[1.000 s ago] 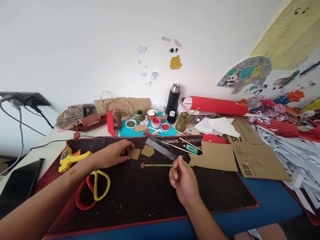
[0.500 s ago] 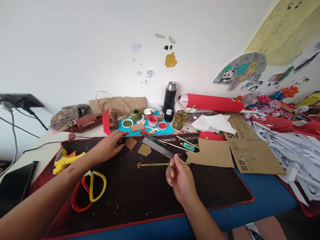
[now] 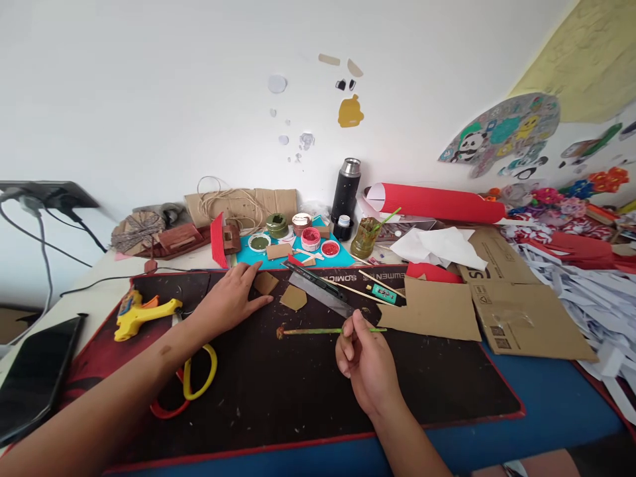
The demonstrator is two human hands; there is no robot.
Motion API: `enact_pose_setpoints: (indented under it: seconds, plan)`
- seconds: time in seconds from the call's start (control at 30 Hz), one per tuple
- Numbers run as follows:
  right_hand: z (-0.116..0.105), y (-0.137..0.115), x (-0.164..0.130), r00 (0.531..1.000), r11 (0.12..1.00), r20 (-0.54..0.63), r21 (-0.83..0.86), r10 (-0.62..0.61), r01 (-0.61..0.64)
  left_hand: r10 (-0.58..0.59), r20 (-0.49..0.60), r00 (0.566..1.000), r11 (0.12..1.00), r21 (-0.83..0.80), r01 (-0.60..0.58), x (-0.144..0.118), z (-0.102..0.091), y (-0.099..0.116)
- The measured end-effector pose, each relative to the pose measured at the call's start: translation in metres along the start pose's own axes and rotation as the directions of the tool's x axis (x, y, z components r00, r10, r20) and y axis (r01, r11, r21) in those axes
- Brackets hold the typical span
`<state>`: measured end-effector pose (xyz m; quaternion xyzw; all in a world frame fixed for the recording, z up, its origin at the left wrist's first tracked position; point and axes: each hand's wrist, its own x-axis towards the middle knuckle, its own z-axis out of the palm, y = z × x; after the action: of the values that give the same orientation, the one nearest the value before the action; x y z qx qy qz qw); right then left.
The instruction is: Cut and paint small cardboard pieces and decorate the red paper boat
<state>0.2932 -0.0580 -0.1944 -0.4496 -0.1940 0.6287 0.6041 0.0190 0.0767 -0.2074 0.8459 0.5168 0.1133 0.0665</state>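
My right hand (image 3: 370,361) pinches a green-handled paintbrush (image 3: 311,330) held level above the black mat. Its bristle end, caked with brownish paint, points left. My left hand (image 3: 237,295) reaches over the mat with thumb and fingers apart, holding nothing. Just right of its fingers lies a small cardboard piece (image 3: 266,283); whether a fingertip touches it I cannot tell. A second piece, five-sided cardboard (image 3: 293,297), lies beside it. Behind the brush, a metal ruler (image 3: 322,296) and a dark green utility knife (image 3: 318,283) lie slantwise.
Scissors (image 3: 214,371) and a yellow glue gun (image 3: 144,318) lie under or beside my left forearm. Paint pots (image 3: 277,226) stand on blue paper (image 3: 243,257) at the back, near a jar of murky liquid (image 3: 365,238) and a black thermos (image 3: 346,192). Cardboard sheets (image 3: 442,308) lie right.
My left hand has shifted right and its thumb now extends toward the cardboard piece. The right hand still holds the brush. The whole view has swung slightly left.
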Motion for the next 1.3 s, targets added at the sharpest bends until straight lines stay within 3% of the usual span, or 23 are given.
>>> enact_pose_setpoints:
  seconds: [0.2,0.43,0.7,0.9,1.07,1.3]
  plan:
    - [-0.001,0.000,0.000,1.000,1.000,-0.001,-0.009,0.004,-0.004,0.022,0.008,1.000,1.000,-0.022,-0.022,0.001,0.001,-0.001]
    - [0.000,0.001,-0.001,1.000,1.000,-0.004,-0.013,0.002,-0.002,0.118,0.085,0.989,0.980,-0.168,-0.102,0.001,-0.004,-0.007]
    - [0.000,0.001,-0.002,1.000,1.000,-0.016,-0.011,-0.008,0.008,0.093,0.121,0.988,0.964,-0.261,-0.059,-0.004,-0.012,-0.012]
    - [0.000,0.001,-0.001,1.000,0.999,-0.014,-0.032,-0.007,0.007,0.236,-0.053,0.970,0.951,-0.191,-0.242,-0.010,-0.035,0.011]
    - [0.000,-0.001,-0.001,1.000,1.000,-0.020,0.000,0.007,-0.007,0.377,0.054,0.925,0.906,-0.227,-0.356,-0.001,-0.040,0.037]
    - [0.002,-0.003,0.000,1.000,1.000,-0.024,0.026,0.010,-0.009,0.390,0.157,0.907,0.911,-0.208,-0.355,0.026,-0.029,0.042]
